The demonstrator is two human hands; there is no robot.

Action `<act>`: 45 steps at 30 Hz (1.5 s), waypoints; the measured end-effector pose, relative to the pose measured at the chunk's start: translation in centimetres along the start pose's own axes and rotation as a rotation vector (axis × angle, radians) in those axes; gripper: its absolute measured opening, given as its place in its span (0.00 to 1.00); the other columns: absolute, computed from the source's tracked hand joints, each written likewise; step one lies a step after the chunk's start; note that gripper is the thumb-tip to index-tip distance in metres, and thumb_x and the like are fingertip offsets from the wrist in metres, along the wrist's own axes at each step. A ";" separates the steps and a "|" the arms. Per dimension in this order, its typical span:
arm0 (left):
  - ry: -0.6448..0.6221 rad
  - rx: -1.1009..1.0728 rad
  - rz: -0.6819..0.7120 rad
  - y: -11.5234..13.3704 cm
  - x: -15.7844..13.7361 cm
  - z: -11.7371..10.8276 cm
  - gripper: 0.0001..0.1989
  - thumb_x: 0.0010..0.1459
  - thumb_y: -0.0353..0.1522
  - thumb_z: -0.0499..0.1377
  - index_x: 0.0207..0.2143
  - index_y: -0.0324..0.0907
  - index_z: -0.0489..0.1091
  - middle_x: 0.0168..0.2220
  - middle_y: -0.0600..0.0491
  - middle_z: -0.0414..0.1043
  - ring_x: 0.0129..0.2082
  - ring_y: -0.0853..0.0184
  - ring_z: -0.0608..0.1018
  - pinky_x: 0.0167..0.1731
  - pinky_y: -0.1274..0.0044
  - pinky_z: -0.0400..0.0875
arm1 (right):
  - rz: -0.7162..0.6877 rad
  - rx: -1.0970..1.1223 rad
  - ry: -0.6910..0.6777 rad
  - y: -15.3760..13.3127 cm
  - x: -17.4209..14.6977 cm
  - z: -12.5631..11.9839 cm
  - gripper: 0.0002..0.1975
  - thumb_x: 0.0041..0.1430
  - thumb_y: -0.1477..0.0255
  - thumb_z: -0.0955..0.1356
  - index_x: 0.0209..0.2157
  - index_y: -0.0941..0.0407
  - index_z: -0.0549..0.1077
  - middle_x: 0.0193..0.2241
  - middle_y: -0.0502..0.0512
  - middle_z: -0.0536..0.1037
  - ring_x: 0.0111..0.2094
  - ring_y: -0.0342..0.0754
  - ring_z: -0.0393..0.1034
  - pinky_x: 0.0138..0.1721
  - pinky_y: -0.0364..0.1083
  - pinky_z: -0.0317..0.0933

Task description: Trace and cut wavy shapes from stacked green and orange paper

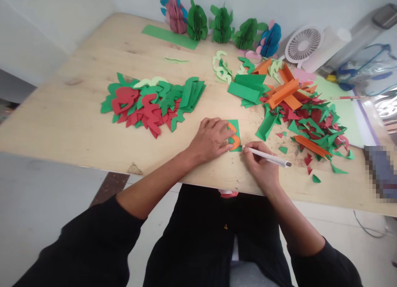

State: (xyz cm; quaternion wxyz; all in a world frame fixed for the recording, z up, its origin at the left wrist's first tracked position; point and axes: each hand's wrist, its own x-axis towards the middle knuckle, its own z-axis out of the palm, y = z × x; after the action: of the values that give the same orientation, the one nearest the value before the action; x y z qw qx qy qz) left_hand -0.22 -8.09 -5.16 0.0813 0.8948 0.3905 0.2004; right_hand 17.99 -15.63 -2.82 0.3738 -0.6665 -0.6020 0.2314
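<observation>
A small green paper rectangle (235, 124) lies near the table's front edge, with an orange curvy paper cutout (236, 142) on top of it. My left hand (211, 139) rests flat over their left side, its fingers stretched out and pressing on the cutout. Part of both papers is hidden under those fingers. In my right hand (259, 165) a white pen (269, 156) is gripped, its tip touching down at the right edge of the cutout and the green paper.
Red (151, 113) and green cutouts (169, 96) are piled at left. Green folded strips (248, 88), orange strips (283, 94) and paper scraps (319, 130) spread at right. Honeycomb paper figures (221, 25), a white fan (303, 45) and a green strip (170, 37) are at the back.
</observation>
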 end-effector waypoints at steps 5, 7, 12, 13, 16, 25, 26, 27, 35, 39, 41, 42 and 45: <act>0.000 -0.003 0.002 0.0 0.0 0.0 0.15 0.59 0.38 0.60 0.48 0.47 0.73 0.54 0.45 0.68 0.55 0.52 0.67 0.54 0.59 0.58 | 0.000 -0.014 0.014 0.0 0.1 0.0 0.07 0.58 0.66 0.67 0.30 0.54 0.73 0.22 0.48 0.75 0.21 0.41 0.65 0.24 0.40 0.58; 0.001 -0.003 0.001 0.0 0.0 0.0 0.15 0.59 0.38 0.60 0.48 0.47 0.73 0.54 0.45 0.68 0.55 0.52 0.67 0.54 0.59 0.58 | -0.005 -0.016 0.015 -0.1 0.1 0.0 0.07 0.58 0.67 0.67 0.30 0.55 0.73 0.22 0.48 0.74 0.21 0.40 0.64 0.24 0.40 0.58; 0.005 -0.004 0.001 0.0 0.0 0.0 0.15 0.59 0.38 0.60 0.48 0.46 0.73 0.54 0.45 0.68 0.55 0.52 0.67 0.54 0.59 0.58 | -0.027 -0.014 0.003 -0.2 -0.2 0.0 0.07 0.58 0.66 0.67 0.30 0.54 0.73 0.23 0.49 0.76 0.22 0.41 0.67 0.25 0.41 0.60; 0.006 -0.003 0.003 0.0 0.0 0.0 0.15 0.59 0.38 0.60 0.48 0.47 0.73 0.54 0.45 0.68 0.55 0.52 0.67 0.54 0.59 0.58 | -0.033 -0.017 -0.002 -0.3 -0.3 0.0 0.07 0.58 0.66 0.66 0.30 0.54 0.73 0.24 0.49 0.76 0.23 0.42 0.67 0.25 0.41 0.61; 0.010 0.004 0.010 0.0 -0.1 0.1 0.16 0.59 0.38 0.60 0.49 0.46 0.72 0.55 0.45 0.67 0.55 0.52 0.67 0.54 0.59 0.58 | -0.038 -0.029 -0.019 -0.5 -0.4 -0.1 0.07 0.58 0.66 0.67 0.30 0.54 0.73 0.24 0.50 0.77 0.23 0.42 0.68 0.26 0.41 0.61; 0.008 0.014 0.009 0.0 0.0 0.1 0.16 0.59 0.39 0.60 0.49 0.47 0.73 0.54 0.45 0.68 0.55 0.52 0.67 0.54 0.59 0.58 | -0.026 -0.059 0.003 -0.7 -0.5 0.1 0.06 0.58 0.67 0.67 0.30 0.54 0.73 0.24 0.49 0.78 0.24 0.43 0.70 0.28 0.42 0.62; 0.010 0.016 0.010 0.0 0.0 0.1 0.16 0.59 0.39 0.60 0.49 0.47 0.72 0.54 0.45 0.68 0.55 0.52 0.67 0.54 0.59 0.58 | -0.026 -0.067 0.001 -0.7 -0.5 0.1 0.06 0.58 0.67 0.67 0.30 0.54 0.73 0.24 0.49 0.78 0.24 0.43 0.70 0.28 0.42 0.63; 0.012 0.017 0.011 0.0 0.0 0.1 0.16 0.59 0.39 0.60 0.49 0.47 0.72 0.54 0.45 0.68 0.55 0.52 0.67 0.54 0.59 0.58 | -0.025 -0.073 -0.002 -0.8 -0.6 0.1 0.06 0.58 0.67 0.67 0.30 0.54 0.73 0.24 0.49 0.78 0.24 0.43 0.70 0.28 0.42 0.63; 0.023 0.015 0.018 -0.1 -0.1 0.1 0.14 0.60 0.38 0.59 0.48 0.47 0.72 0.53 0.46 0.68 0.55 0.52 0.67 0.52 0.60 0.59 | -0.007 -0.056 -0.004 -0.7 -0.5 0.0 0.07 0.58 0.66 0.67 0.30 0.54 0.73 0.25 0.50 0.78 0.24 0.43 0.70 0.28 0.42 0.62; 0.015 0.019 0.019 0.0 0.0 0.0 0.14 0.60 0.38 0.58 0.48 0.46 0.72 0.53 0.45 0.68 0.54 0.52 0.67 0.52 0.60 0.59 | -0.021 -0.073 -0.013 -1.0 -0.6 0.0 0.07 0.58 0.66 0.67 0.30 0.54 0.73 0.24 0.50 0.78 0.23 0.43 0.69 0.27 0.42 0.62; 0.012 0.015 0.018 0.0 0.0 -0.1 0.14 0.60 0.38 0.59 0.48 0.46 0.72 0.53 0.45 0.68 0.55 0.52 0.67 0.53 0.60 0.58 | -0.031 -0.077 -0.023 -1.2 -0.7 0.0 0.07 0.58 0.66 0.67 0.30 0.54 0.73 0.24 0.50 0.77 0.22 0.43 0.68 0.27 0.42 0.62; 0.011 0.014 0.016 0.0 0.0 -0.1 0.14 0.60 0.38 0.59 0.48 0.47 0.72 0.53 0.45 0.68 0.55 0.52 0.67 0.53 0.60 0.58 | -0.035 -0.075 -0.027 -1.2 -0.8 0.0 0.07 0.58 0.65 0.67 0.30 0.54 0.73 0.23 0.50 0.77 0.22 0.43 0.67 0.26 0.42 0.62; 0.008 0.012 0.015 0.0 0.0 -0.1 0.14 0.60 0.38 0.58 0.48 0.46 0.72 0.54 0.45 0.68 0.54 0.52 0.66 0.52 0.60 0.58 | -0.036 -0.063 -0.020 -1.1 -0.7 0.0 0.08 0.58 0.65 0.66 0.30 0.54 0.73 0.23 0.50 0.77 0.22 0.43 0.68 0.26 0.42 0.62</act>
State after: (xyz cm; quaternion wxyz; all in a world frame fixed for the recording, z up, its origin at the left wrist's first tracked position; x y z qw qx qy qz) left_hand -0.26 -8.13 -5.10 0.0729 0.8975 0.3852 0.2021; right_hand 17.20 -16.28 -2.07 0.3505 -0.6647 -0.6247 0.2124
